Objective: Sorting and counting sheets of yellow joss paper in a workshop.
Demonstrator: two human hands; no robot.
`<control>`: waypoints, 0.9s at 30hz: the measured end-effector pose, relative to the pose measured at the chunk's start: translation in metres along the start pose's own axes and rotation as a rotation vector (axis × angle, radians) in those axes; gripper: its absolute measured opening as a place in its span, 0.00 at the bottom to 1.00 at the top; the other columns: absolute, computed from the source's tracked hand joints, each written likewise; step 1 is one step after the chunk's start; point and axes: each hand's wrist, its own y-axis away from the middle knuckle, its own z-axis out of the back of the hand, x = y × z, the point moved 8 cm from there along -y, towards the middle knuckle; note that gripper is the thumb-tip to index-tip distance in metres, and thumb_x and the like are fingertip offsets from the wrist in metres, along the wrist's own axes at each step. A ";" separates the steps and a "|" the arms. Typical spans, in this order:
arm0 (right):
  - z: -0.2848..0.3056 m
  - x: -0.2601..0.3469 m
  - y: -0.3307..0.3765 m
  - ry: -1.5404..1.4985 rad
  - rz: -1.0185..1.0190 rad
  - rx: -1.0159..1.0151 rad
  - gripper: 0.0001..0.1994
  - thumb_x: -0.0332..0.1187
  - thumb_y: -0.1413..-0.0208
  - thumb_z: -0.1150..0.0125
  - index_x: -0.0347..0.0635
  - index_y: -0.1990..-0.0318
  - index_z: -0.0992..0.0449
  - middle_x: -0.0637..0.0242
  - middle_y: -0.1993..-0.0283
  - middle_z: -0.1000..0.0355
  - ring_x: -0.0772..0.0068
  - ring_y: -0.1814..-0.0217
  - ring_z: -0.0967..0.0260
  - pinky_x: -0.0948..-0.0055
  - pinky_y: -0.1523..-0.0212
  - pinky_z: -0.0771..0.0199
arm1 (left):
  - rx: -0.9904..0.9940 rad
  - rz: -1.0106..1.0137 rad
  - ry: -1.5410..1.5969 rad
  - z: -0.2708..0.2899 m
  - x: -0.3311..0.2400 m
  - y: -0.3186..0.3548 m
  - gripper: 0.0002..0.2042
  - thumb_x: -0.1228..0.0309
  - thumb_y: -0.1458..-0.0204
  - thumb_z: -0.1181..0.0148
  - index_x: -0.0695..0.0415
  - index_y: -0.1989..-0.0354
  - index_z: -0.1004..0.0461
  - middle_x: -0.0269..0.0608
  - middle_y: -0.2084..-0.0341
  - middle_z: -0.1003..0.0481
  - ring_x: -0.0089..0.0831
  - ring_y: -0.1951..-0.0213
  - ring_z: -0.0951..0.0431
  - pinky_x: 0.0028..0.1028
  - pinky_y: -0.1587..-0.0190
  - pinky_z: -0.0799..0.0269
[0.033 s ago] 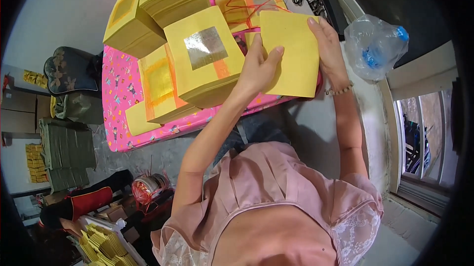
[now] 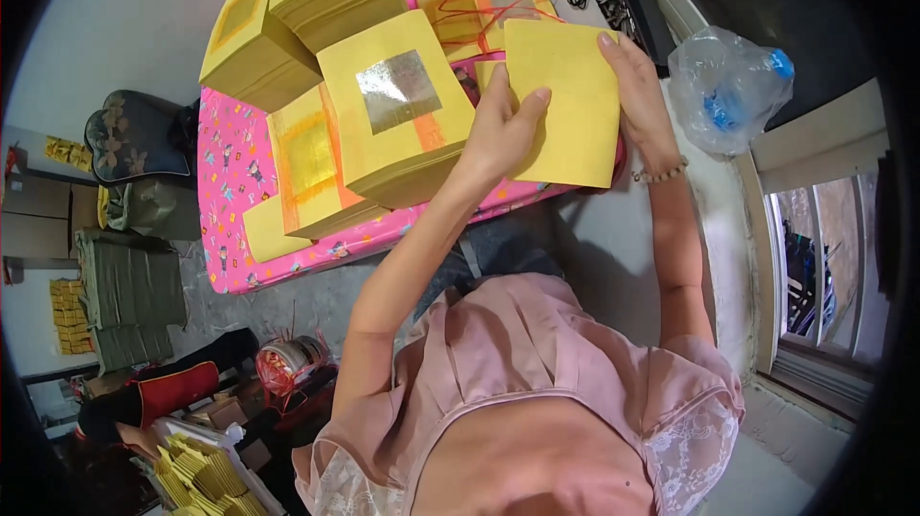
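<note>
A wad of plain yellow paper sheets (image 2: pixel 573 123) is held up over the right part of the pink table. My left hand (image 2: pixel 506 131) grips its left edge, thumb lying on the front face. At the upper right corner my right hand (image 2: pixel 639 94) is closed on the same sheets, its fingers partly hidden behind them. Just left of my left hand stands a thick stack of yellow paper (image 2: pixel 388 157) with a silver square and an orange band on top. Beside it is another stack (image 2: pixel 311 157) with a gold square.
Two tall yellow stacks (image 2: pixel 259 46) rise at the back left of the pink patterned tablecloth (image 2: pixel 230 238). Red string (image 2: pixel 489 13) lies over a farther stack. A black device with cables (image 2: pixel 628 18) and a clear plastic bag (image 2: pixel 709 85) sit along the right.
</note>
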 end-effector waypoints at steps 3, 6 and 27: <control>-0.002 -0.003 0.012 -0.035 -0.126 0.113 0.16 0.39 0.33 0.49 0.32 0.53 0.25 0.68 0.57 0.24 0.86 0.59 0.30 0.83 0.58 0.30 | -0.017 0.044 -0.004 0.003 0.007 -0.003 0.21 0.73 0.38 0.46 0.67 0.40 0.41 0.46 0.48 0.29 0.30 0.47 0.29 0.30 0.45 0.33; 0.001 -0.011 0.032 0.167 -0.161 0.226 0.18 0.41 0.33 0.49 0.31 0.52 0.25 0.67 0.59 0.23 0.87 0.61 0.29 0.83 0.58 0.29 | -0.028 -0.002 -0.063 0.001 0.004 -0.002 0.18 0.74 0.39 0.47 0.67 0.43 0.40 0.47 0.52 0.28 0.28 0.52 0.28 0.28 0.49 0.32; 0.039 -0.070 0.110 0.302 -0.275 0.179 0.16 0.40 0.36 0.43 0.33 0.54 0.22 0.72 0.64 0.22 0.87 0.67 0.30 0.82 0.68 0.29 | -0.112 -0.063 -0.085 -0.016 0.062 0.024 0.20 0.74 0.39 0.49 0.68 0.41 0.43 0.52 0.55 0.26 0.30 0.55 0.26 0.29 0.52 0.31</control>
